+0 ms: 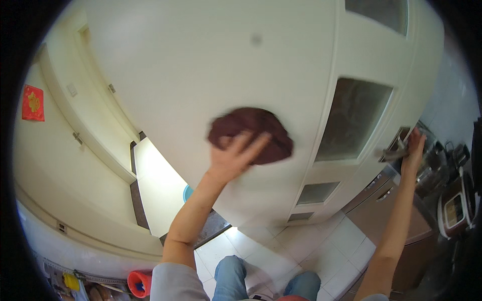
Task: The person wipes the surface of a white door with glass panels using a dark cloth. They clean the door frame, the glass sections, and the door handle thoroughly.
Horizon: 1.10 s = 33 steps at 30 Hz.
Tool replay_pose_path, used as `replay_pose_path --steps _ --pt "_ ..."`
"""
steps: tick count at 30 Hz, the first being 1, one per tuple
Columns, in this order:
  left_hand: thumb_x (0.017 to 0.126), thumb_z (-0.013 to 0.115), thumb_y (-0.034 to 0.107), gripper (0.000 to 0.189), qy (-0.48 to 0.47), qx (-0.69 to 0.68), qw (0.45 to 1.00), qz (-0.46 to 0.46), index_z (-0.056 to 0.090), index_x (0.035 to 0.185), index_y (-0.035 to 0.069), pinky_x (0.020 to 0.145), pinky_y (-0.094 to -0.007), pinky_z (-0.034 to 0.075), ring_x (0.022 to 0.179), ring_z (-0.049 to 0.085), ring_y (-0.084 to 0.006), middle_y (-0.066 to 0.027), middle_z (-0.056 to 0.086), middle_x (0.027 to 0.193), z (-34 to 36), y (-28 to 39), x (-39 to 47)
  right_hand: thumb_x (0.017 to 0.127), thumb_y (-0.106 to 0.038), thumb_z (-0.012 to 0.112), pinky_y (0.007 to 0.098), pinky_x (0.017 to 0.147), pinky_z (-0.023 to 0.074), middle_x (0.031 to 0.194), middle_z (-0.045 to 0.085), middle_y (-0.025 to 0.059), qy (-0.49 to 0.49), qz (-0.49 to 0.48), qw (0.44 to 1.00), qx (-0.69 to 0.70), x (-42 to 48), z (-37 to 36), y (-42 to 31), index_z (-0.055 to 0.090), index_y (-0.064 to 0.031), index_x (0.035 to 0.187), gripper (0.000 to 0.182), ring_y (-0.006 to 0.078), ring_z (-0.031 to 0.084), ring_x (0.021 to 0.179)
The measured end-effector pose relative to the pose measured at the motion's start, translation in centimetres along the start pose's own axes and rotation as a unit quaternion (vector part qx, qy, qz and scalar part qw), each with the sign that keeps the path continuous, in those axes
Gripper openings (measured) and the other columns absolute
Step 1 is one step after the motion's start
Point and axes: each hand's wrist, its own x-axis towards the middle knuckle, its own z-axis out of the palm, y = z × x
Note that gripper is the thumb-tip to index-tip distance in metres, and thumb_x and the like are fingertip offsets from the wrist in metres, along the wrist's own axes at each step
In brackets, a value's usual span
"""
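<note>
Under the spread fingers of my left hand (233,154) is a bunched dark maroon cloth (254,128), pressed against the flat face of a white door (278,75). Both the hand and the cloth are a little blurred. My right hand (412,148) is at the door's free edge, beside the metal lever handle (395,153), and appears to grip that edge; part of its fingers is hidden. Between the two hands, a frosted glass pane (354,118) is set in the door, with smaller panes below it.
On the right, a counter holds metal pots (429,173) and a small kitchen appliance (453,212) above brown cabinets (388,207). To the left stands another pale door (75,165) with a red paper decoration (33,103). A red container (139,283) sits at lower left, above the tiled floor (260,248).
</note>
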Motion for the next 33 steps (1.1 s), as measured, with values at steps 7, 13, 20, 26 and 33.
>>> replay_pose_path --steps 7,13,20,26,33 --pt "0.074 0.067 0.008 0.073 0.171 0.005 0.942 -0.289 0.043 0.142 0.001 0.116 -0.0496 0.023 0.143 0.025 -0.0423 -0.0256 0.020 0.157 -5.8 -5.7 5.0 0.094 -0.067 0.045 0.0465 0.115 0.0231 0.152 0.041 0.0099 0.003 0.105 0.991 -0.088 0.5 0.7 -0.5 0.034 -0.0084 0.151 0.083 0.0259 0.031 0.144" --pt "0.060 0.081 0.017 0.081 -0.158 -0.004 0.982 -0.101 0.056 0.136 0.032 0.107 -0.0577 0.034 0.129 0.041 -0.0444 -0.0158 0.041 0.146 -4.5 -2.3 7.5 0.097 -0.059 0.046 0.0395 0.111 0.0289 0.145 0.044 0.0115 -0.010 0.137 0.984 -0.117 0.2 0.7 -0.6 0.040 -0.0084 0.145 0.070 0.0257 0.040 0.135" --pt "0.075 0.074 0.014 0.076 0.259 -0.012 0.895 -0.364 0.043 0.144 0.013 0.110 -0.0603 0.022 0.139 0.027 -0.0479 -0.0302 0.026 0.153 -6.0 -7.3 14.6 0.102 -0.031 0.049 0.0460 0.115 0.0252 0.147 0.038 0.0234 -0.053 -0.139 0.915 -0.375 -6.7 6.8 -5.1 0.038 -0.0010 0.145 0.054 0.0381 0.033 0.139" --pt "0.055 0.085 0.027 0.088 -0.139 -0.002 0.990 -0.002 0.055 0.138 0.032 0.111 -0.0632 0.024 0.136 0.038 -0.0332 -0.0045 0.041 0.152 -3.2 0.8 18.9 0.092 -0.017 0.061 0.0529 0.115 0.0245 0.152 0.030 0.0223 -0.227 -0.274 0.857 -0.373 -15.4 17.7 -13.9 0.044 -0.0042 0.142 0.054 0.0405 0.026 0.143" --pt "0.061 0.083 0.020 0.088 0.035 -0.010 0.962 -0.271 0.049 0.142 0.022 0.113 -0.0529 0.029 0.141 0.029 -0.0408 -0.0194 0.029 0.156 -9.3 -8.3 21.9 0.082 -0.009 0.070 0.0542 0.114 0.0282 0.150 0.031 0.0229 -0.291 -0.314 0.834 -0.349 -15.6 22.4 -17.9 0.049 -0.0044 0.137 0.059 0.0444 0.027 0.141"
